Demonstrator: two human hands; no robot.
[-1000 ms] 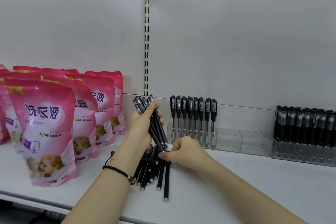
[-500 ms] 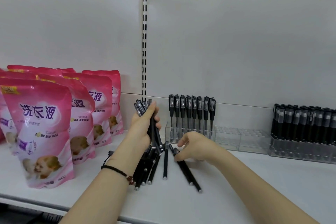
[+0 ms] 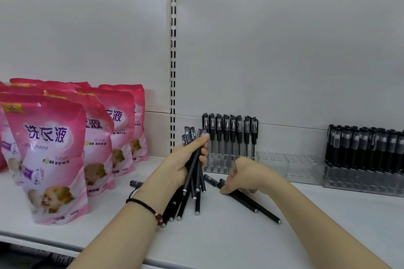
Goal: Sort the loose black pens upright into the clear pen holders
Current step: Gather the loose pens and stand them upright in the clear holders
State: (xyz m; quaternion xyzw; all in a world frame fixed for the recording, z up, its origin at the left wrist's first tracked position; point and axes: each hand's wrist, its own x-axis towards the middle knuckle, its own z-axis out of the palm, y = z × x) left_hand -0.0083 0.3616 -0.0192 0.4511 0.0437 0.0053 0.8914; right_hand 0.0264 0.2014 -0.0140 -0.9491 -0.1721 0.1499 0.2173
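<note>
Left hand grips a bundle of black pens upright; right hand pinches a loose pen on the shelf — just before the clear holder.

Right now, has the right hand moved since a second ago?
Yes: the right hand moved rightward along the pen holder, off the bundle in the left hand, and now grips two loose pens on the shelf.
</note>
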